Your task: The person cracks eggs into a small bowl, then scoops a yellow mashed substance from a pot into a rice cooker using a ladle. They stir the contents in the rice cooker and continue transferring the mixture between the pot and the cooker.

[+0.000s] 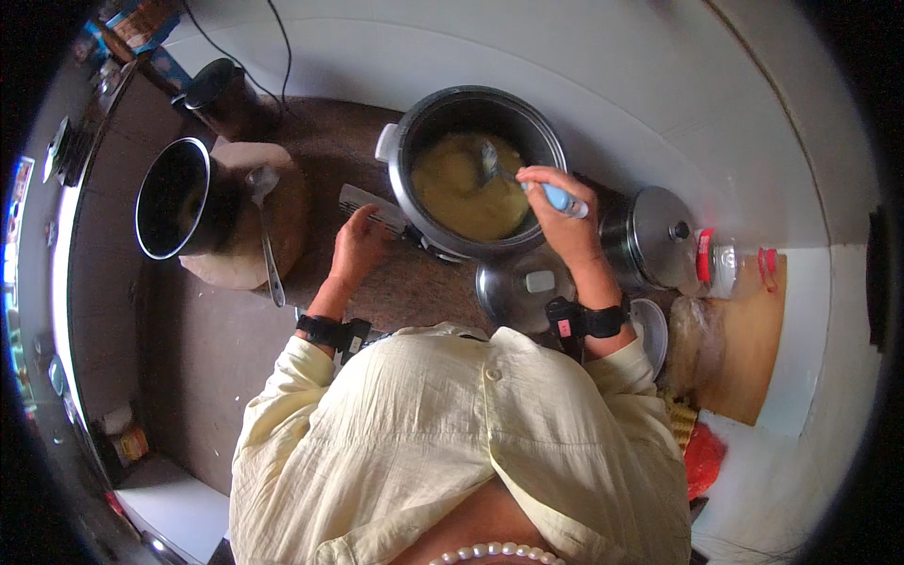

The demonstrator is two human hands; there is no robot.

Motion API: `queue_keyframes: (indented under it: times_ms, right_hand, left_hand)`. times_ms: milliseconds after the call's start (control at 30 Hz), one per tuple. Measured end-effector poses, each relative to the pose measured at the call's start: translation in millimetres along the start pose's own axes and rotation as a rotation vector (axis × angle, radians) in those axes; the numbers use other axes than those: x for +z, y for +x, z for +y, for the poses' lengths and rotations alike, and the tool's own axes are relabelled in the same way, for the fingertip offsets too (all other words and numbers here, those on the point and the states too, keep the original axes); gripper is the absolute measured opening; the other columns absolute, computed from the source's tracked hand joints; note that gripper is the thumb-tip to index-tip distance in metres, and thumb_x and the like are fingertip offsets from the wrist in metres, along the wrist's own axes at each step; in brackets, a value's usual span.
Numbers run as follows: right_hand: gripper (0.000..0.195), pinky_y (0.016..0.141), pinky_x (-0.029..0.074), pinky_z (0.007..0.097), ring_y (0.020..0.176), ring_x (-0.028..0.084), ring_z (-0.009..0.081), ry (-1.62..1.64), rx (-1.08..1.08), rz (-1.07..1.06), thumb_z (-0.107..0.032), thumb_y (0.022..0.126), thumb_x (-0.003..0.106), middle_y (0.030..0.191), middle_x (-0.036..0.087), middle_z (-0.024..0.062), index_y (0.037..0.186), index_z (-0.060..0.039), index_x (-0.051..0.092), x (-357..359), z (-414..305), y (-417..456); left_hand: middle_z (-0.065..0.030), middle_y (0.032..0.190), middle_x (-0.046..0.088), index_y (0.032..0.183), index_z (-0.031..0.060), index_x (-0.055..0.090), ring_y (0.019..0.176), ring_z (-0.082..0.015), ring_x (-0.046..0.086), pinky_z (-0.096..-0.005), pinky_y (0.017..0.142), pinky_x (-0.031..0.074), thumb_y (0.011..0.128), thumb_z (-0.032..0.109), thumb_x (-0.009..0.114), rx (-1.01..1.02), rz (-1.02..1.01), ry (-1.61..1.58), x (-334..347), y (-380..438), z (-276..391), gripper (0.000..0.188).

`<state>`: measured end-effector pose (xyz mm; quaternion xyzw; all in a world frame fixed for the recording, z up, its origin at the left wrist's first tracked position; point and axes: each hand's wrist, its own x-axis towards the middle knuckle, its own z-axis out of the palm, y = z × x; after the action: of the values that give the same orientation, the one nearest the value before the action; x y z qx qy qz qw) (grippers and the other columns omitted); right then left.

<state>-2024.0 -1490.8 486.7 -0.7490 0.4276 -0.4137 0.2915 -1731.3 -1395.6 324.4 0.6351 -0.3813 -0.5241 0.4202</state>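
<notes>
My right hand point(566, 215) is closed around the light blue handle of a ladle point(559, 198). The ladle's metal bowl dips into yellowish soup or porridge point(462, 176) inside an electric cooker point(400, 155) with a dark inner pot. My left hand point(360, 244) is beside the cooker's lower left, fingers over a pale slotted plastic piece point(364, 205); whether it touches or grips that piece is unclear. A metal spoon point(270, 247) lies on a round pale board point(282, 183) to the left, next to a dark pot with a bright rim point(143, 212).
A glass lid point(494, 286) lies below the cooker. To the right stand a lidded metal pot point(660, 240), a clear plastic bottle point(727, 265) and a wooden board point(763, 353). A dark container point(229, 106) with a cable near it is at the upper left. A white wall point(600, 63) rises behind the cooker.
</notes>
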Motion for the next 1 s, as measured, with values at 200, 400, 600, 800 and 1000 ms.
queue_keyframes:
  times_ms: [200,400,600,800,1000]
  right_hand:
    - [0.013,0.075,0.057,0.0299,0.088,0.069,0.0168,0.098,0.326,0.117,-0.005,0.091,0.059,0.096,0.072,0.0097,0.095,0.0017,0.069,-38.4,4.1,-1.8]
    - [0.016,0.072,0.061,0.0317,0.087,0.069,0.0205,0.281,0.531,0.212,-0.007,0.093,0.057,0.097,0.070,0.0138,0.094,0.0050,0.068,-30.6,30.6,-27.1]
    - [0.015,0.076,0.060,0.0294,0.086,0.069,0.0173,0.272,0.427,0.198,-0.005,0.093,0.058,0.098,0.071,0.0108,0.097,0.0027,0.070,-12.5,32.0,-28.1]
    - [0.011,0.076,0.054,0.0279,0.086,0.069,0.0142,0.008,0.108,0.124,-0.002,0.090,0.062,0.094,0.073,0.0100,0.097,-0.0008,0.071,-17.9,-2.5,-17.1]
    - [0.015,0.073,0.059,0.0276,0.085,0.069,0.0148,0.278,0.365,0.226,-0.006,0.093,0.058,0.096,0.072,0.0098,0.096,0.0040,0.070,-15.9,16.4,-0.7]
  left_hand:
    - [-0.0067,0.099,0.063,0.133,0.0004,0.051,0.080,-0.0138,0.062,-0.0285,0.063,0.053,0.097,0.006,0.058,0.013,0.004,0.022,2.7,5.9,-11.5,0.037]
    - [-0.0057,0.094,0.063,0.131,0.0000,0.053,0.075,-0.0115,0.059,-0.0261,0.060,0.050,0.097,0.004,0.056,0.043,0.001,-0.008,5.1,4.3,-16.3,0.035]
    - [-0.0059,0.088,0.063,0.133,-0.0008,0.051,0.072,-0.0110,0.059,-0.0265,0.060,0.049,0.097,0.006,0.057,0.066,0.006,0.108,9.9,9.7,-13.6,0.037]
    - [-0.0063,0.089,0.064,0.138,0.0017,0.047,0.073,-0.0113,0.059,-0.0268,0.060,0.050,0.098,0.008,0.056,0.056,0.026,0.030,13.5,1.2,7.1,0.041]
    - [-0.0050,0.093,0.063,0.144,0.0052,0.042,0.077,-0.0106,0.059,-0.0262,0.061,0.050,0.099,0.014,0.058,0.093,0.055,-0.063,19.5,-7.6,28.2,0.048]
